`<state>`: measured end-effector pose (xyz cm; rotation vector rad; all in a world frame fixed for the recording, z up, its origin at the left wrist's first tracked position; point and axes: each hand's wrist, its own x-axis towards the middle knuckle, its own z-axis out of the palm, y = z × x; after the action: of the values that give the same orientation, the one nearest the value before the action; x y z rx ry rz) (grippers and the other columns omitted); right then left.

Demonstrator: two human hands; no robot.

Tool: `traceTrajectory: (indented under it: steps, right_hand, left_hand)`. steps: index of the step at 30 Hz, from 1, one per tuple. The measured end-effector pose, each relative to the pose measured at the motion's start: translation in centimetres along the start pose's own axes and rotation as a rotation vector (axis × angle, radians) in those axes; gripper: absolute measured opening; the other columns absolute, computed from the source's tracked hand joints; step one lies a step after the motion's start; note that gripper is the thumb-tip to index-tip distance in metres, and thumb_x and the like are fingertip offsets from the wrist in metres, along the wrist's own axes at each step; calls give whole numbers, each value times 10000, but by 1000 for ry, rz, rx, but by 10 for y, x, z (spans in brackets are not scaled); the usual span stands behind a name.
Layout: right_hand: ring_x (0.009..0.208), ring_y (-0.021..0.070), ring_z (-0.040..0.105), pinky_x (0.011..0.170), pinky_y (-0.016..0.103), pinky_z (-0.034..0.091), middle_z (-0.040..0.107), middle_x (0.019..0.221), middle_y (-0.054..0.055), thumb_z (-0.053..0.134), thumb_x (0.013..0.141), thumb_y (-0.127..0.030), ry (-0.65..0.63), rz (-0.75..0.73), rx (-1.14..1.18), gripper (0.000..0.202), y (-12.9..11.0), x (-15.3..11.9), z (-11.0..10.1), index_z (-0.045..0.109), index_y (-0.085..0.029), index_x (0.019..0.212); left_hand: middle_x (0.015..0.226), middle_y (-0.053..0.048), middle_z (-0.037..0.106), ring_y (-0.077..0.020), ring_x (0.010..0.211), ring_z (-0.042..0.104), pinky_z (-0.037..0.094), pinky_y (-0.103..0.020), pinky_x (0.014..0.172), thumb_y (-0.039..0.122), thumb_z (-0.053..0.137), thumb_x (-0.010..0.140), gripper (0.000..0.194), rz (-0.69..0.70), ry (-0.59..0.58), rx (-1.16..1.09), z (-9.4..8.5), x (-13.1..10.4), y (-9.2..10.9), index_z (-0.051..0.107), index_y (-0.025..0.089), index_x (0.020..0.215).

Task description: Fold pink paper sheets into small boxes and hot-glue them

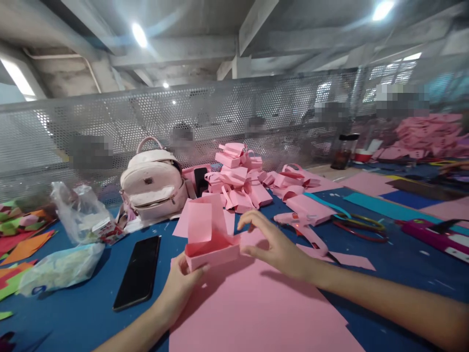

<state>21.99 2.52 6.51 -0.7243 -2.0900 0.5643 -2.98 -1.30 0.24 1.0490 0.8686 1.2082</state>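
"Pinching what?"

"The left hand (182,282) pinched the open rectangular pink-paper box (214,258); right of that grip, the right hand (273,242) spread, contact unclear. Light pressure probably kept it square."

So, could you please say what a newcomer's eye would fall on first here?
Probably the heap of folded pink paper by the perforated screen. Next, the open pink box in the left hand, front centre, with the right hand beside it. The pale backpack also stands out, left of the heap.
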Motion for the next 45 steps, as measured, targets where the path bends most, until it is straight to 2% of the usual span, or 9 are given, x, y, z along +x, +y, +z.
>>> traceTrajectory:
  steps: [4, 15, 21, 24, 28, 35, 41, 43, 45]
  right_hand:
    - [1082, 233, 581, 940, 359, 464, 613, 1140, 64, 679, 901, -545, -29, 184, 197, 385, 23, -13, 13, 635, -229, 1117]
    - [1005, 220, 552, 944, 386, 450, 502, 1024, 34, 672, 842, -667, -58, 212, 324, 438, 34, -25, 21, 764, -268, 997]
    - [958, 203, 566, 904, 366, 465, 555, 1006, 39, 582, 920, -651, -82, 127, 246, 455, 36, -29, 17, 714, -265, 1120]
    - [1078, 217, 538, 947, 364, 471, 550, 1152, 68, 584, 954, -585, -14, 49, 96, 440, 34, -32, 16, 618, -285, 1275]
    - [1244, 250, 462, 1071, 410, 416, 517, 1296, 110, 610, 967, -497, -54, -54, -94, 433, 33, -31, 14, 583, -254, 1325]
    - [1202, 246, 507, 1075, 423, 405, 602, 1259, 101, 643, 971, -328, -239, -74, -116, 327, 34, -31, 16, 647, -239, 1286]
    - [1201, 234, 504, 1063, 416, 399, 615, 1286, 83, 554, 1012, -253, -301, -69, -98, 354, 29, -32, 17, 597, -263, 1363]
    - [1189, 228, 510, 1058, 408, 402, 623, 1271, 87, 523, 1012, -207, -303, -77, -103, 347, 28, -31, 16, 605, -246, 1347]
    - [1175, 220, 518, 1050, 395, 411, 632, 1244, 91, 504, 1008, -178, -304, -88, -103, 334, 27, -31, 16, 624, -232, 1315]
  left_hand:
    - [1000, -122, 765, -280, 923, 725, 572, -394, 843, 370, 908, 678, 514, -40, -17, -79, 2, -1, 0, 700, 116, 1072]
    - [1074, -181, 758, -395, 1117, 679, 483, -556, 1026, 352, 934, 645, 573, -119, -95, -166, 9, -2, 1, 695, 117, 1110]
    - [1148, -149, 755, -356, 1149, 680, 467, -523, 1080, 354, 915, 697, 492, -126, -104, -252, 8, 0, 1, 711, 149, 1095]
    - [1067, -117, 778, -304, 1069, 719, 478, -533, 1082, 376, 841, 805, 276, -146, -131, -348, 3, 4, 1, 733, 155, 930]
    - [980, -73, 776, -280, 988, 735, 515, -562, 1036, 393, 819, 827, 244, -189, -160, -367, 0, 10, 2, 719, 176, 877]
    - [1066, -103, 718, -282, 907, 734, 576, -531, 902, 485, 713, 897, 545, -74, -84, -87, 13, 9, -7, 500, 231, 1330]
    - [1508, -125, 357, -312, 1208, 604, 597, -421, 848, 416, 753, 830, 934, 251, 160, 426, 7, 20, -22, 154, 410, 1546]
    - [1559, -98, 276, -339, 1348, 480, 551, -468, 948, 373, 738, 838, 784, 386, 184, 688, 2, 23, -19, 315, 416, 1496]
    - [1565, -74, 269, -369, 1465, 303, 423, -551, 1089, 334, 724, 852, 413, 490, 165, 959, -2, 26, -13, 608, 349, 1248]
